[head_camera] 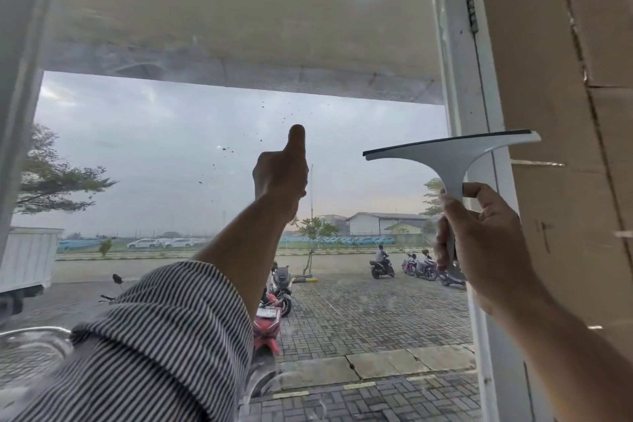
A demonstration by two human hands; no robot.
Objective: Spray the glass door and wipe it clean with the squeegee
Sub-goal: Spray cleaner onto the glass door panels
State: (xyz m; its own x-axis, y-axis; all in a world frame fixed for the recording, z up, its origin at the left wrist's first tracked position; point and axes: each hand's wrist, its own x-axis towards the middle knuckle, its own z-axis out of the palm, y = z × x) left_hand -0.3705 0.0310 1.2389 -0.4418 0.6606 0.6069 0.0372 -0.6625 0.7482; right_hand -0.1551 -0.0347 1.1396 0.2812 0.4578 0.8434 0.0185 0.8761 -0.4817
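Note:
The glass door (171, 134) fills most of the view, with small dark specks near its middle and wet streaks low down. My left hand (281, 172) is raised against the glass, fingers curled and one finger pointing up beside the specks. It holds nothing. My right hand (486, 243) grips the handle of a white squeegee (452, 156), held upright with its dark rubber blade on top, close to the door's right edge. No spray bottle is in view.
A white door frame (460, 86) with a hinge (472, 12) runs down the right side, with brown cardboard (555, 113) behind it. Through the glass are a paved lot, parked scooters (274, 305) and a white truck (27, 257).

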